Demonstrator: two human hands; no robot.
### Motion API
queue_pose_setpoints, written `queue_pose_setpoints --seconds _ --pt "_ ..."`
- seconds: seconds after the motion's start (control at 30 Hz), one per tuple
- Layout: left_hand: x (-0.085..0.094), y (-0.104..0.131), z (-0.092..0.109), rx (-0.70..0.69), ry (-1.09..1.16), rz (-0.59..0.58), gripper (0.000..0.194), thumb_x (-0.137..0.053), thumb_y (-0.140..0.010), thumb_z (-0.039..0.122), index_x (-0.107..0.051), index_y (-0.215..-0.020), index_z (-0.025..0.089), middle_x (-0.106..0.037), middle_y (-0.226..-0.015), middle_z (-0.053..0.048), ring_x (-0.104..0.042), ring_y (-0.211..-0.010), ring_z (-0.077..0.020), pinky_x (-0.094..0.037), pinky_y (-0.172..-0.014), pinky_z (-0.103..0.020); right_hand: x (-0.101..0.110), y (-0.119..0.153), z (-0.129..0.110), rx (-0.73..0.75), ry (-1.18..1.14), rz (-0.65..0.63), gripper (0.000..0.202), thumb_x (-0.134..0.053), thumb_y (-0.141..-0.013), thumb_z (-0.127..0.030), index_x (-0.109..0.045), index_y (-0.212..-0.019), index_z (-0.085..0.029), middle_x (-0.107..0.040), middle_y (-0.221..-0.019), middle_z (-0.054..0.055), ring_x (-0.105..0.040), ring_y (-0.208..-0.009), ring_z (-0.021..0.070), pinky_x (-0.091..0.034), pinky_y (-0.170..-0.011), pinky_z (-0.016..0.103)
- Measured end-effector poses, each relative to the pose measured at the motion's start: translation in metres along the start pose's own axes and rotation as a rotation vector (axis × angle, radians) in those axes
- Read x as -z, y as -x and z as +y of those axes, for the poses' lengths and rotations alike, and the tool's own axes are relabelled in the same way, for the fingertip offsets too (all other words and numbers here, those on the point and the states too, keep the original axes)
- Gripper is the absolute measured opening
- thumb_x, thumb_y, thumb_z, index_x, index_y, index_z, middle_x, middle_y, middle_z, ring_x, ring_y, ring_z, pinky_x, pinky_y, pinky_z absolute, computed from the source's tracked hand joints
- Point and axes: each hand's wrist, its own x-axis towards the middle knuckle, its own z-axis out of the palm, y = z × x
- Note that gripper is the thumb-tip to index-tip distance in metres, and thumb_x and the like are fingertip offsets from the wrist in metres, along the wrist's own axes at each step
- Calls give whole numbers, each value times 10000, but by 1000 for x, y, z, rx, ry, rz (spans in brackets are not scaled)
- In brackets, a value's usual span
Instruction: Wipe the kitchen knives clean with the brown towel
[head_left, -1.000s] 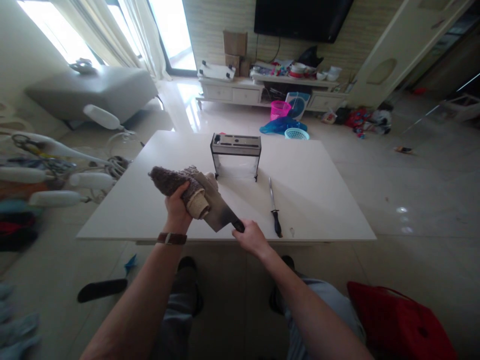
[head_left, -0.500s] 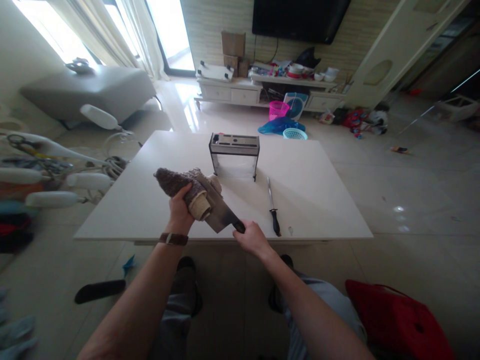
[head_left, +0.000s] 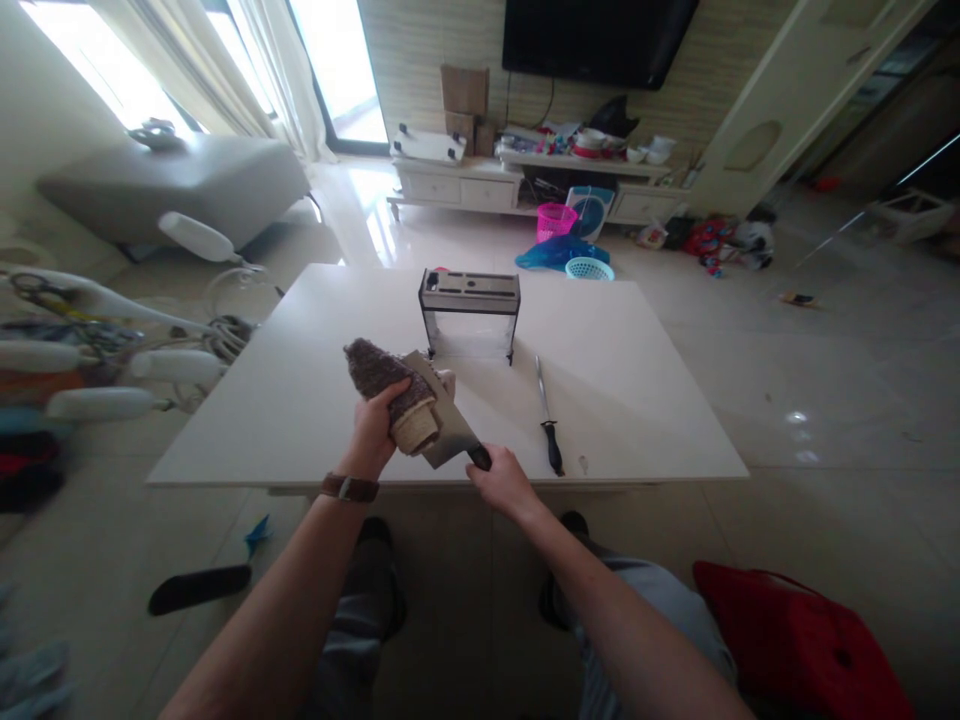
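My left hand (head_left: 377,430) is closed around a folded brown-and-beige cloth (head_left: 382,375), its thumb on top. The cloth lies against the broad blade of a cleaver (head_left: 450,430), covering part of it. In my right hand (head_left: 502,480) is the cleaver's black handle, with the blade pointing up and to the left above the table's front. A sharpening steel (head_left: 550,440) with a black handle rests on the table to the right of the cleaver. Behind the cloth, a clear-walled box with a grey top (head_left: 470,300) stands upright.
Everything stands on or over a white table (head_left: 637,400). A small clear item (head_left: 583,464) lies by the steel. On the floor beyond are a pink basket (head_left: 556,220) and a light-blue basket (head_left: 589,268). A red stool-like object (head_left: 795,630) is at lower right.
My left hand and the cloth have moved right and slightly down along the blade, toward the handle. My right hand and the cleaver stay almost in place.
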Motion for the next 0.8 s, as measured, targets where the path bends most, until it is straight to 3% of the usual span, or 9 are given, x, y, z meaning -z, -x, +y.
queue_pose_setpoints --seconds 0.2,0.47,0.8 --pt "-15 13 -18 19 -147 -38 430 -874 -572 178 -735 -977 140 -785 -952 -77 -738 -765 -215 -633 -755 -350 -6 -5 -6 -90 -137 48 91 -601 -744 -258 -559 -693 -195 -462 -593 -56 -439 -583 117 -320 -562 244" --pt "-21 32 -30 66 -473 -235 483 -926 -514 277 -761 -943 131 -791 -960 -104 -740 -826 -259 -611 -772 -372 -7 -12 -3 -74 -297 231 168 -579 -724 -303 -659 -777 -166 -654 -682 12 -578 -650 166 -429 -591 248" --pt "-24 33 -34 54 -600 -246 557 -942 -484 300 -776 -989 134 -792 -1005 -113 -734 -924 -283 -596 -865 -411 -9 -14 3 -89 -316 242 217 -565 -731 -354 -654 -793 -167 -660 -667 38 -635 -686 198 -474 -608 265"
